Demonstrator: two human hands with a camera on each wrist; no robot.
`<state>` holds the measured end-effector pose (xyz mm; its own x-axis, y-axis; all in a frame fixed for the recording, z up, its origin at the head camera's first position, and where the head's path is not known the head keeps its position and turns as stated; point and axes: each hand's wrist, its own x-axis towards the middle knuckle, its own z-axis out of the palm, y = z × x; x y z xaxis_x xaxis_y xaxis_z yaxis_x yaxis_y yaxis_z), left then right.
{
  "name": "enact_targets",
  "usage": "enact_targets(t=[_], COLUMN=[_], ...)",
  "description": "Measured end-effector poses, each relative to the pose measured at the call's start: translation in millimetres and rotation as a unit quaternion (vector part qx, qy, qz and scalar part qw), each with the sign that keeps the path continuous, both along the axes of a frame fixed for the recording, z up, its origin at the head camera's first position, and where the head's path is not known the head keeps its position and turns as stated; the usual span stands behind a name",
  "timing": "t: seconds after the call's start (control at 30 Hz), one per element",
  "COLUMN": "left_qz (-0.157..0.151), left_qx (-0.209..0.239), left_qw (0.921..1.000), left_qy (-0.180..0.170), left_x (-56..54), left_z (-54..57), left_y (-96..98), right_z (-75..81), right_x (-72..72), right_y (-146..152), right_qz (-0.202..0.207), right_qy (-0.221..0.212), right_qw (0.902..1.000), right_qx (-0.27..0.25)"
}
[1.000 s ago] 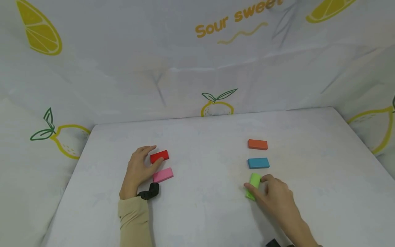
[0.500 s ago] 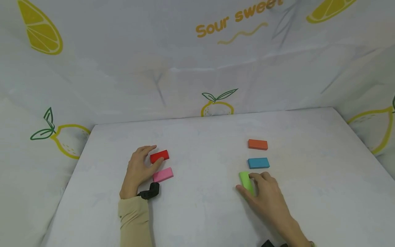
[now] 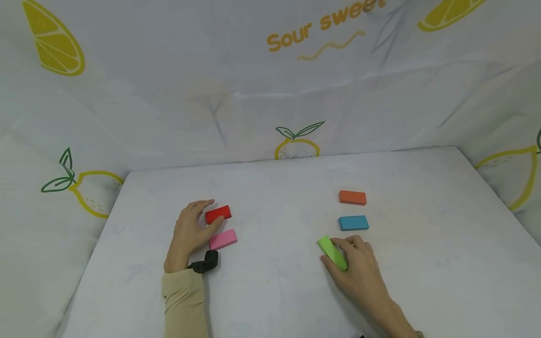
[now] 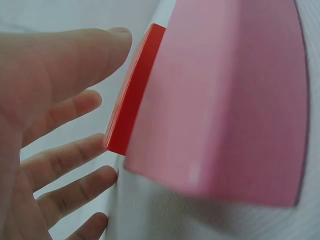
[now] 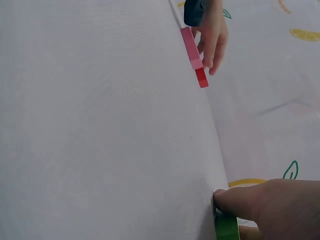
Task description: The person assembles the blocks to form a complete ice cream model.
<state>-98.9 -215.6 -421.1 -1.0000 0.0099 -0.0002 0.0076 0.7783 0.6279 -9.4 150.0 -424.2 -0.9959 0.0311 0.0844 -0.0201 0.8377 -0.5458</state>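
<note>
My right hand (image 3: pixel 360 270) holds a light green rectangular block (image 3: pixel 329 249) between thumb and fingers on the right half of the table, and the block slants toward the far left. In the right wrist view the thumb presses against the green block's side. My left hand (image 3: pixel 190 234) rests beside a red block (image 3: pixel 217 212), fingers spread and loosely bent, with its thumb overlapping the block's near edge in the head view. From the left wrist, the thumb and fingers show apart with nothing gripped. A pink block (image 3: pixel 223 239) lies just nearer than the red one.
Beyond the right hand lie a blue block (image 3: pixel 353 223) and, farther back, an orange block (image 3: pixel 352 197). The white table (image 3: pixel 279 197) ends at a lemon-printed cloth (image 3: pixel 177 103) hanging behind and at the sides. A black wrist camera (image 3: pixel 205 261) sits at the left wrist.
My right hand has moved left with the green block, which has turned from leaning right to pointing toward the far left. The left hand and the other blocks have stayed put.
</note>
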Motion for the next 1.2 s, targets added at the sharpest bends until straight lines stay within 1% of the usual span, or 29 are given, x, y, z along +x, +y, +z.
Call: enact_targets(t=[0.17, 0.3, 0.4, 0.5, 0.53, 0.63, 0.73, 0.87, 0.97, 1.2], left_qz=[0.001, 0.000, -0.004, -0.011, -0.013, -0.018, -0.018, -0.014, -0.012, -0.011], left_qx=[-0.006, -0.014, -0.014, -0.014, -0.017, -0.017, -0.009, -0.002, -0.004, 0.007], left_qw=[1.0000, 0.9999, 0.9998, 0.9991, 0.9986, 0.9976, 0.9976, 0.9986, 0.9987, 0.9979], left_qy=[-0.002, 0.001, 0.015, 0.037, 0.048, 0.064, 0.066, 0.052, 0.049, 0.063], left_x=[0.5, 0.6, 1.3, 2.8, 3.2, 3.7, 3.1, 1.1, 0.0, -4.2], left_z=[0.5, -0.2, 0.0, 0.5, 0.0, -1.3, -2.9, -4.2, -4.0, -5.1], left_y=[0.9, 0.8, 1.1, 2.0, 2.1, 2.1, 2.3, 3.3, 5.1, 15.1], right_z=[-1.7, -2.3, -2.3, -2.3, -2.2, -1.9, -1.8, -2.4, -2.1, -2.0], right_x=[0.0, -1.4, -3.0, -4.9, -5.5, -7.0, -8.5, -11.5, -13.5, -17.6], right_y=[0, -1, -2, -3, -3, -5, -7, -10, -13, -18], right_qz=[0.000, -0.002, -0.005, -0.006, -0.007, -0.007, -0.006, -0.001, 0.000, 0.000], right_qy=[0.013, 0.013, 0.001, -0.012, -0.015, -0.019, -0.013, -0.001, -0.003, -0.014], right_qw=[0.9997, 0.9996, 0.9994, 0.9989, 0.9986, 0.9983, 0.9983, 0.9986, 0.9987, 0.9984], right_qx=[-0.020, -0.026, -0.033, -0.045, -0.049, -0.055, -0.056, -0.053, -0.051, -0.054])
